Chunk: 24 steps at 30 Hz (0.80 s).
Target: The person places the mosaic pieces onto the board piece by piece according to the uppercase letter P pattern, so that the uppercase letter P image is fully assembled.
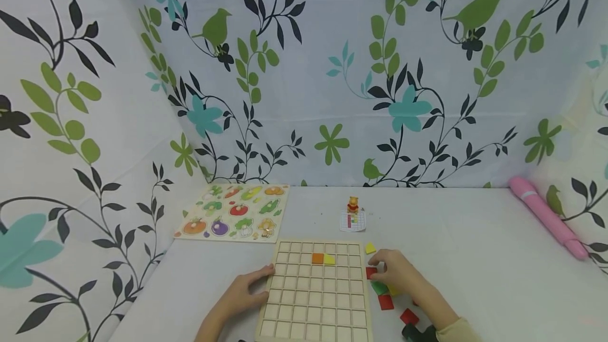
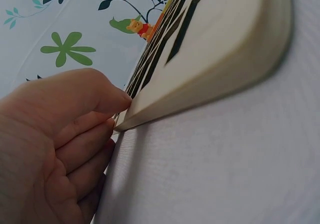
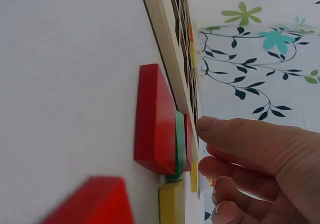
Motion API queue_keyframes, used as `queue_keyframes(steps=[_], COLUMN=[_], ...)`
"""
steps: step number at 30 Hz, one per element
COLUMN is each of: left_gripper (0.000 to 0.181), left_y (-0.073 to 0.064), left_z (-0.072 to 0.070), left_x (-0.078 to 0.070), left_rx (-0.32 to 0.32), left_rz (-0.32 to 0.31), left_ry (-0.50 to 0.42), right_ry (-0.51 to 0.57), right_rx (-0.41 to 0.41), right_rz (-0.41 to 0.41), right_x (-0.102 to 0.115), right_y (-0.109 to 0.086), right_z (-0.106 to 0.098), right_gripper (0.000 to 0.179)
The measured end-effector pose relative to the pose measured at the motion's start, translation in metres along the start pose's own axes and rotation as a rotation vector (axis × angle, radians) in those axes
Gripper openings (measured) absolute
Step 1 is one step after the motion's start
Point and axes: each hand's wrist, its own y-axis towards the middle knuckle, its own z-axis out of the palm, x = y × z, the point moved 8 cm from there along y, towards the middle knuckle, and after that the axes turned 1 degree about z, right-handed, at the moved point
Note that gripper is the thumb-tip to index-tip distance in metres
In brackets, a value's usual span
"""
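A wooden grid board (image 1: 299, 298) lies on the table, an orange tile (image 1: 317, 258) and a yellow tile (image 1: 329, 259) side by side in its cells. My left hand (image 1: 239, 295) rests its thumb and fingers against the board's left edge; the left wrist view shows the thumb tip at that edge. Beyond the right edge, my right hand (image 1: 401, 273) hovers by a red tile (image 1: 371, 273), thumb and fingers bent and apart, nothing visible between them. Close by lie a green tile (image 3: 179, 146), another red tile (image 3: 154, 121) and a yellow tile (image 3: 172, 201).
Behind the board, a small bear figure (image 1: 352, 205) stands at a card with coloured squares (image 1: 353, 221). A vegetable puzzle board (image 1: 228, 214) lies at back left. One more yellow tile (image 1: 370, 248) and red tile (image 1: 409, 316) are on the right, and a pink cylinder (image 1: 548, 218) farther right.
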Motion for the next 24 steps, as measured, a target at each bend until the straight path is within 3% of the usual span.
queue_keyframes(steps=[14, 24], left_gripper=[0.049, 0.047], left_y=[0.0034, 0.0013], left_z=[0.0026, 0.0016], left_x=[0.0087, 0.0059], left_rx=[0.002, 0.005], left_rz=[-0.037, -0.018], left_ry=[0.01, -0.002], right_ry=[-0.026, -0.014], right_rx=[0.011, 0.022], right_rz=[0.003, -0.008], right_x=[-0.0007, 0.0009], right_y=[-0.0022, -0.003], right_z=[0.0035, 0.0037], right_gripper=[0.019, 0.012])
